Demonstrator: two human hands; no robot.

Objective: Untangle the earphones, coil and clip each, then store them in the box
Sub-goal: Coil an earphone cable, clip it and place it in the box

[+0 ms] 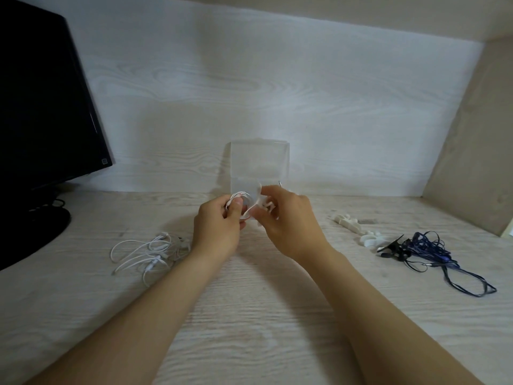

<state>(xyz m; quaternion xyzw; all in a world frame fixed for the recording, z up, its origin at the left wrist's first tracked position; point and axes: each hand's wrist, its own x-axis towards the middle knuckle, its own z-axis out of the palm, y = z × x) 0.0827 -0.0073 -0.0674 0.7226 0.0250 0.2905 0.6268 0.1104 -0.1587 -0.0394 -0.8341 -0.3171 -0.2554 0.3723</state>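
Above the tabletop [249, 315], just near of the clear box [259, 165], the left hand [219, 226] holds a coiled white earphone [241, 196], fingers [236, 209] curled round the loop. The right hand [288, 220], immediately right of the coil, pinches a white clip [256, 202] against the coil's right edge. Judgement: clipping under way; the box lies directly beyond both hands.

A: Any writing to read here?
B: None. The black monitor [44, 112] carries a small square mark [104, 161] on its lower corner, too small to make out.
A: Any brand or number elsewhere?
B: Nothing legible.
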